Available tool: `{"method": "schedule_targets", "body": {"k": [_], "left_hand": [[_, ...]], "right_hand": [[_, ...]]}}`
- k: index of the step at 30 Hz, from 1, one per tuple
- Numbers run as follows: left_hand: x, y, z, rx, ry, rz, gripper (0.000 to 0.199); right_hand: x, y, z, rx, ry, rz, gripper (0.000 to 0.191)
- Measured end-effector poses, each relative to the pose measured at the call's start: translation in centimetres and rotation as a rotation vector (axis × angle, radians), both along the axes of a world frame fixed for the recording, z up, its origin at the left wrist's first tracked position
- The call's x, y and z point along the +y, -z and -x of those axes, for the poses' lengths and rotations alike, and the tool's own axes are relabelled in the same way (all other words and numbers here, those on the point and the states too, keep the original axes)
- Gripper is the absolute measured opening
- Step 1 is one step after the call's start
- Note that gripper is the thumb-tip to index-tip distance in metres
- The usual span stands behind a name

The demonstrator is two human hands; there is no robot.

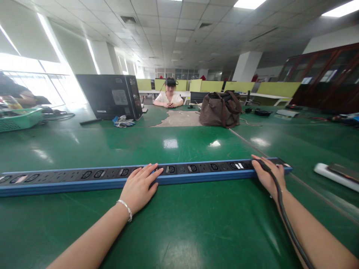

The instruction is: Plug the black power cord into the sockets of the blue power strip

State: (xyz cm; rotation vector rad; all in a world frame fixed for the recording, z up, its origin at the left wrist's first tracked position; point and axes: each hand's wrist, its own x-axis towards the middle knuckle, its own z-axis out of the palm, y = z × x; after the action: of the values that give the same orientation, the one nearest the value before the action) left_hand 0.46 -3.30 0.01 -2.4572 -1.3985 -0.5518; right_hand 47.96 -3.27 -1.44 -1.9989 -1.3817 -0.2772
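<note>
A long blue power strip [179,179] with a black face and several sockets lies across the green table. On its middle part rests my left hand [142,181], palm down, fingers stretched over the top and the thumb against the near side. My right hand [270,175] is at the strip's right end, its fingers closed around the end of a black power cord [280,201]. From there the cord runs back over my right wrist and forearm. The plug end is mostly hidden by my fingers, so I cannot tell whether it sits in a socket.
Right of the strip is a white bar-shaped object [336,177] with a dark item on it. Farther back stand a black computer case [109,97], gloves [123,121], a brown bag [220,110] and a green basket [22,119]. Another person [169,95] sits across the table.
</note>
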Motion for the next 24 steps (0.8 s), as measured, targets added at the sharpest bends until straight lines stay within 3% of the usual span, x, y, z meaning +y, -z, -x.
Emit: {"method": "schedule_targets", "body": {"k": [9, 24], "left_hand": [[0.03, -0.01, -0.02, 0.018, -0.008, -0.005, 0.047], [0.10, 0.20, 0.11, 0.042, -0.005, -0.007, 0.048]], "right_hand": [[-0.20, -0.40, -0.02, -0.032, -0.001, 0.105, 0.048], [-0.47, -0.76, 0.11, -0.081, 0.035, 0.122, 0.049]]}}
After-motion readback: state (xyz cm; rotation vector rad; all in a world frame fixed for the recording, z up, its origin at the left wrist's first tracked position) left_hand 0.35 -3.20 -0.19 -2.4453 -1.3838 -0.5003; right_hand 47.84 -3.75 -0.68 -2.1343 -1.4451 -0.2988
